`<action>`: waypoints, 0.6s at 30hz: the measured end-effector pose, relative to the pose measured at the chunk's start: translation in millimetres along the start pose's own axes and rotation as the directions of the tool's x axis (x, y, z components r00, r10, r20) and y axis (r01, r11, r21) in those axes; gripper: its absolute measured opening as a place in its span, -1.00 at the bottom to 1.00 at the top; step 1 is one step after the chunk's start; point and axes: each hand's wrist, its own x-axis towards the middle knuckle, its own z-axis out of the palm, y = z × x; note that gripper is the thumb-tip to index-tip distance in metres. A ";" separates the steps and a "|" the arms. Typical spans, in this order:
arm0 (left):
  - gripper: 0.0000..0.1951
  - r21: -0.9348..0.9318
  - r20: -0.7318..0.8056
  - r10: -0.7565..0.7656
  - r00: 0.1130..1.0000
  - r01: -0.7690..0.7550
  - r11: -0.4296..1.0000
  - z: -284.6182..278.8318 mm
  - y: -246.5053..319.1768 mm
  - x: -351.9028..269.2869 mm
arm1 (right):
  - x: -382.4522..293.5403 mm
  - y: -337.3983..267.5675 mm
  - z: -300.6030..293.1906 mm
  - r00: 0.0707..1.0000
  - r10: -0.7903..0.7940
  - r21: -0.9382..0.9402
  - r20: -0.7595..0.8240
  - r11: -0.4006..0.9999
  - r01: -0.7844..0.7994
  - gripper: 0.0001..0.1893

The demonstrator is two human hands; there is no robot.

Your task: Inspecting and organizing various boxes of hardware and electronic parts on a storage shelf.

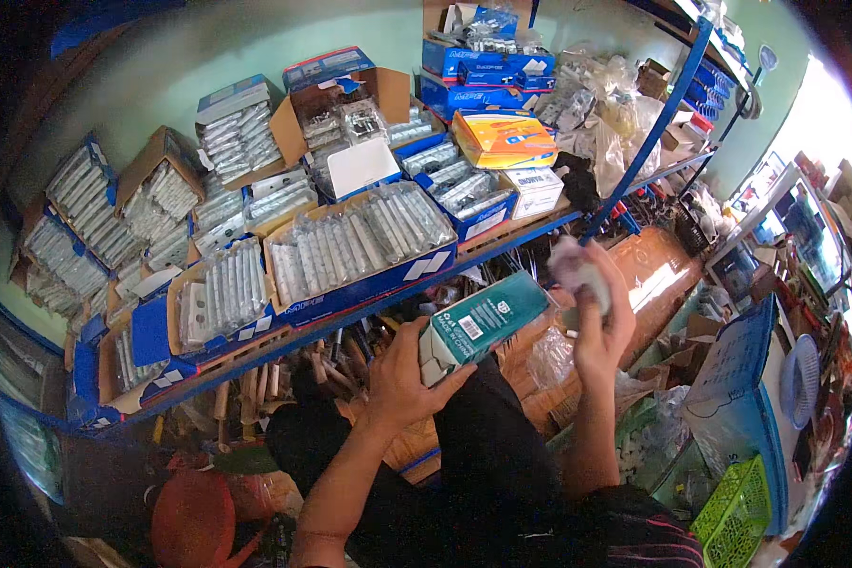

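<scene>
A green and white cardboard box (493, 318) with a printed code on its side is held in my left hand (408, 376), fingers and thumb around its lower left end. The box is tilted, its far end up and to the right. To the right of it, my right hand (603, 298) is raised with a blurred, crumpled whitish and pinkish thing (579, 273), perhaps a cloth, between its fingers. My right hand and the box look apart. Blue cartons (369, 284) of plastic-wrapped metal hardware stand on the shelf just beyond the box.
A blue-framed shelf (497, 252) crosses the view, its blue post (650, 128) rising at the right. An orange box (504, 140) lies on cartons. Tool handles (255, 390) crowd below. A green plastic basket (735, 515), a blue-edged board (738, 397) and a red stool-like thing (192, 518) stand lower down.
</scene>
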 end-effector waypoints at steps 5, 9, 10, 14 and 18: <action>-0.21 0.048 0.037 0.052 0.998 -0.054 0.997 1.4 -3.4 -6.3 | -8.5 -31.5 16.9 0.729 -0.421 0.031 0.539 0.875 0.482 -0.58; -0.21 0.059 0.021 0.069 0.997 -0.071 0.996 -1.5 -2.3 -3.9 | 6.5 17.0 3.1 0.748 -0.357 0.035 0.560 0.912 0.410 -0.58; -0.22 0.072 0.023 0.073 0.997 -0.075 0.995 -3.4 -3.4 -3.4 | 7.7 16.0 1.1 0.798 -0.219 0.008 0.562 0.966 0.259 -0.57; -0.26 0.121 0.102 0.126 0.987 -0.138 0.983 -5.0 -1.4 -3.0 | -15.2 -23.6 5.9 0.724 -0.267 0.075 0.636 0.955 0.287 -0.55; -0.27 0.120 0.123 0.224 0.967 -0.239 0.964 -11.9 -1.0 -3.5 | -13.4 -30.6 7.8 0.532 -0.501 0.233 0.683 0.840 0.491 -0.55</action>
